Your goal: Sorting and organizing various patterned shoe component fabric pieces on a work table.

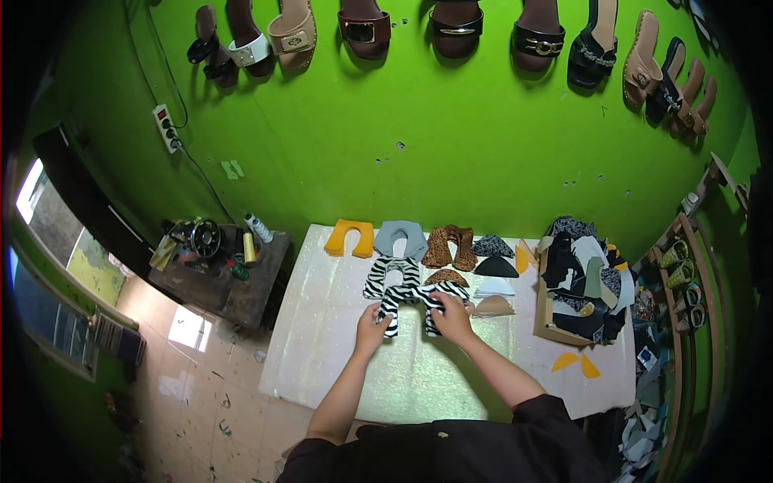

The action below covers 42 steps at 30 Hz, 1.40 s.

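Both my hands hold a zebra-striped U-shaped upper piece above the white padded table, its open end toward me. My left hand pinches its left leg. The right leg is gripped by my right hand, whose fingers partly cover it. Just beyond lies another zebra-striped U-shaped piece. A yellow U-shaped piece, a grey one and a leopard-print one form a row along the far edge. Half-moon pieces, among them a black one and a tan one, lie right of them.
At the table's right stands a cardboard box heaped with scraps. Two yellow offcuts lie in front of it. On the left is a dark sewing-machine table with thread cones. Sandals hang on the green wall.
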Motion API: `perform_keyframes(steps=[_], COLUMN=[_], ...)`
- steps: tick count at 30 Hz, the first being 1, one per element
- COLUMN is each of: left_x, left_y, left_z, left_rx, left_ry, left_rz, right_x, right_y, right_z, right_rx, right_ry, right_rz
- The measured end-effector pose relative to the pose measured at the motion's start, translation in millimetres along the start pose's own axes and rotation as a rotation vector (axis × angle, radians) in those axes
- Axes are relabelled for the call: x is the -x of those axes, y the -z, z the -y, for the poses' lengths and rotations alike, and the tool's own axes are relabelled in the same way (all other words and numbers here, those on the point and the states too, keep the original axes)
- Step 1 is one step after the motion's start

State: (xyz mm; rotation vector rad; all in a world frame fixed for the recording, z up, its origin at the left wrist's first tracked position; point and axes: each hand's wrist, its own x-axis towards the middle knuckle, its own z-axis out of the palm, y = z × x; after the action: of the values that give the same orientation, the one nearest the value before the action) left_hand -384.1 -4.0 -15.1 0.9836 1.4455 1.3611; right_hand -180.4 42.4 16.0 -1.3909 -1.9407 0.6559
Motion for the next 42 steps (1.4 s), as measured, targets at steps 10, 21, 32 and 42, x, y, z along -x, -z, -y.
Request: perform_keyframes(steps=[10, 21, 32, 42], left_x=[-130.1, -145.2, -135.4, -27.6], left_y=[36.0, 35.8, 22.8, -90.9], left_z=[35.3, 52.3, 53.1, 9.2], left_rx=[-0.272, -0.731, -0.919, -0.64], left_ry=[0.001, -0.121, -0.404, -0.447], left_rz=[-0.043, -0.141, -0.232, -0.158], right_x=[-98.2, -106.7, -97.8, 0.4], right_y=[-59.2, -88.3, -79.3, 12.2], right_z=[0.0, -3.1, 22.9, 7.7], right_rx=[0.166, 0.439, 0.467, 0.217], right_ry=[-0.158, -0.174, -0.13, -0.166], right_rz=[0.326, 0.288, 0.17, -0.199])
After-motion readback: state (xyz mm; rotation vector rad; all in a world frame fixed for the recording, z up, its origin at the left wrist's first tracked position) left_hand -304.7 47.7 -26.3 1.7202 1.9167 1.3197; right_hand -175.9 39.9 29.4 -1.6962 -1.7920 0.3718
